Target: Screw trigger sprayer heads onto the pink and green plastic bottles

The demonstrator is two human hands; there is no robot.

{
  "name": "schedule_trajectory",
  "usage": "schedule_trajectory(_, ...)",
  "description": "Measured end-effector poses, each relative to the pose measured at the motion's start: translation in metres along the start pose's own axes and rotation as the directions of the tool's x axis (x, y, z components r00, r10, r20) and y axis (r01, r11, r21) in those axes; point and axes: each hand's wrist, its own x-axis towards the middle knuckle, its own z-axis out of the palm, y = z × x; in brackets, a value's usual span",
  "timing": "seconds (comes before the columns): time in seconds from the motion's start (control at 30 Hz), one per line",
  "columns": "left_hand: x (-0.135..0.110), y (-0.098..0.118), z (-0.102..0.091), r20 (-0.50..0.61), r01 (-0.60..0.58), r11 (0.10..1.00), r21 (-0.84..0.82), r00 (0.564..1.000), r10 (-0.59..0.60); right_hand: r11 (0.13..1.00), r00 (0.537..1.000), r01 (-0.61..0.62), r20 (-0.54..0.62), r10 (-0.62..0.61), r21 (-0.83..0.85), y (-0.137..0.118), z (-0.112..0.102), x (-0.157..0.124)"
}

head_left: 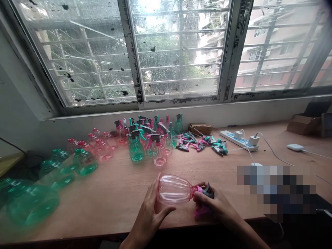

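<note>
A clear pink spray bottle (175, 188) lies sideways in the air above the table's front, its base to the left. My right hand (211, 199) is closed round its neck and the black-and-pink spray head (206, 191); the pink trigger hangs below, blurred. At the base end, my left hand (150, 207) rests against the bottle with fingers stretched out and thumb held apart below it. Beyond the hands stand assembled spray bottles, such as a green one (136, 148) and a pink one (158, 154). Loose spray heads (201, 142) lie in a pile to their right.
Headless green bottles (85, 162) and pink bottles (105, 152) stand on the left of the wooden table (114, 197). A power strip (240, 140) with plugs and cables, a white adapter (295, 147) and a cardboard box (303, 123) are on the right. Windows rise behind.
</note>
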Motion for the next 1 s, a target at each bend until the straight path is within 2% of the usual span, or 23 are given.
schedule_trajectory(0.17,-0.0016,-0.0026,0.0022,-0.012,-0.031,0.999,0.01,0.999,0.032,1.0,1.0,0.006,-0.014,-0.006,0.023,-0.0007,0.0004,0.0005)
schedule_trajectory(0.37,-0.001,-0.0042,0.0017,0.007,-0.027,0.999,0.04,1.0,0.027,1.0,0.999,-0.024,0.023,0.024,-0.003,0.0004,-0.0013,0.0003)
schedule_trajectory(0.53,-0.0011,-0.0027,0.0022,0.012,-0.039,0.999,0.037,0.999,0.038,1.0,1.0,0.0,-0.011,0.0,0.022,-0.0022,0.0,-0.0008)
schedule_trajectory(0.77,-0.0017,0.0007,-0.0003,0.038,0.004,1.0,0.016,0.999,-0.004,1.0,1.0,-0.013,0.004,0.013,0.003,0.0001,0.0003,0.0008)
schedule_trajectory(1.0,-0.0012,-0.0027,0.0019,0.003,-0.026,0.999,-0.021,1.0,0.026,0.997,1.0,0.012,0.004,-0.012,0.078,0.0004,-0.0001,0.001)
